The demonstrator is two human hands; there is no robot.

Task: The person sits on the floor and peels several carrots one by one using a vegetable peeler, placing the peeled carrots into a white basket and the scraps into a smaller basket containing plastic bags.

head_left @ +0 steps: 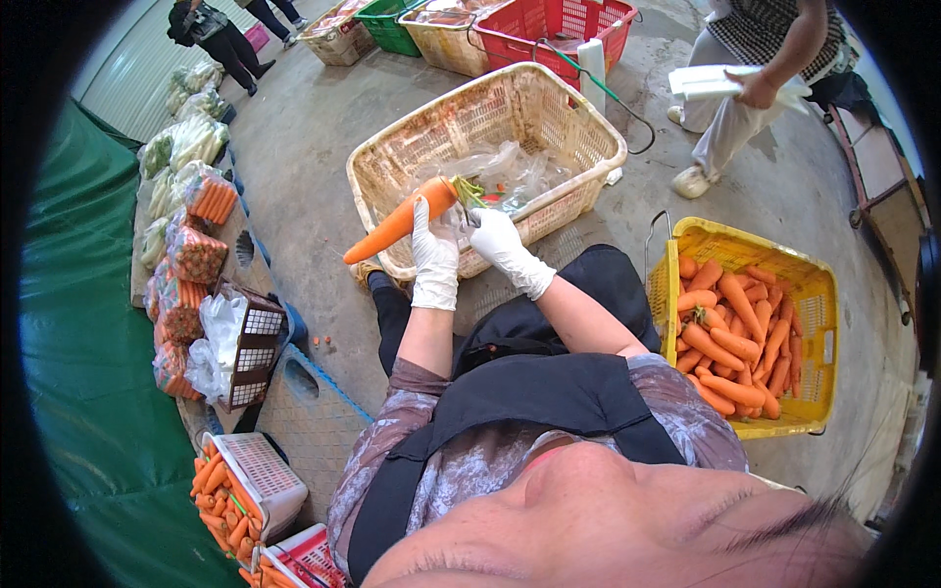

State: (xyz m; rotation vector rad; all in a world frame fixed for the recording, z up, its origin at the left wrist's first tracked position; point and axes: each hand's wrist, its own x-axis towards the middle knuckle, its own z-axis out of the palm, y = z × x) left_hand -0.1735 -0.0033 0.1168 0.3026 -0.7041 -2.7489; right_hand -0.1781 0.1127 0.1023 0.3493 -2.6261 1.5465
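A large orange carrot lies slantwise in my gloved left hand, its tip toward the lower left and its short green stalks toward the right. My gloved right hand is closed just below those stalks, around a small dark blade-like tool that is mostly hidden by the fingers. Both hands are over the near rim of a dirty white plastic crate. Inside that crate are crumpled clear plastic bags and some orange scraps.
On my right stands a yellow crate of carrots. Bagged carrots and a brown basket line the left, with another carrot crate below. Ahead are a red crate and a metal hook. A person carries white slabs.
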